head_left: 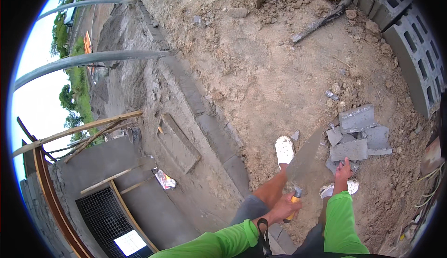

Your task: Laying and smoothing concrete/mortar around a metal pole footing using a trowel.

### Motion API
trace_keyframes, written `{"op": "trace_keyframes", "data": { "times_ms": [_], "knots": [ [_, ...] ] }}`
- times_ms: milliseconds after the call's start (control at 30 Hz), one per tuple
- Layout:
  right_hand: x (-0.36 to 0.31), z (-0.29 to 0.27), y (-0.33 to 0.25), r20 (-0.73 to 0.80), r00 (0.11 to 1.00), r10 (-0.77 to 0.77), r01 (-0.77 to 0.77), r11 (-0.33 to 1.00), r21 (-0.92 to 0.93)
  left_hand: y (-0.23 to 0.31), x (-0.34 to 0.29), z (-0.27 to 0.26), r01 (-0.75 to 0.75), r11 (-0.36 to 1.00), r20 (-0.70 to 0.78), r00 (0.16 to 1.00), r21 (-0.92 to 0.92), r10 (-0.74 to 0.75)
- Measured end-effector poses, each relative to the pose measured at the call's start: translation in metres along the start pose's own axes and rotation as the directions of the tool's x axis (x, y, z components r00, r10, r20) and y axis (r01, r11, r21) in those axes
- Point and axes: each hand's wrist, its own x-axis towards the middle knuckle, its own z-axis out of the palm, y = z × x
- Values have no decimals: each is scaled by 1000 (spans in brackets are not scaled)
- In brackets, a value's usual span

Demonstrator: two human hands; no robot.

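My left hand (284, 208) is closed round the yellow-orange handle of a trowel (307, 160). Its wide, mortar-grey blade points away from me, over the dirt between my feet. My right hand (344, 170) reaches down to a pile of broken concrete block pieces (357, 118), at the near edge of a flat grey piece (349, 150). Its fingers look apart, one stretched out over that edge; whether they touch a smaller piece below is not clear. Both arms wear green sleeves, and a dark strap hangs at my left wrist.
Hollow concrete blocks (416, 57) form a wall at the right. A mortar-crusted bar (321, 20) lies on the dirt at the far side. Leftward, a low block course (216, 137) crosses the ground, with a mortar board (178, 142) beyond it. My white shoes (284, 151) flank the blade.
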Motion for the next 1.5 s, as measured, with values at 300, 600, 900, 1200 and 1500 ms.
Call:
{"op": "trace_keyframes", "data": {
  "times_ms": [300, 600, 900, 1200, 1500],
  "knots": [
    [-25, 2, -17, 122, 986, -118, 109, 991, 78, 1, -8, -18, -11, 989, -12, 1000, -149, 9],
    [22, -13, -54, 260, 947, 188, -74, 916, -394, 4, 13, -7, 35, 984, 41, 999, -177, -28],
    [-23, 3, -60, 203, 979, 18, 42, 957, -286, 6, 10, 2, -8, 943, -9, 1000, -333, 5],
    [-43, 22, -54, 191, 976, 101, -54, 970, -235, -2, 5, -9, -15, 928, -119, 992, -371, -31],
    [-72, -13, -50, 121, 967, -226, 248, 945, -213, 7, -1, -9, -31, 982, -56, 998, -186, 21]
  ]
}}
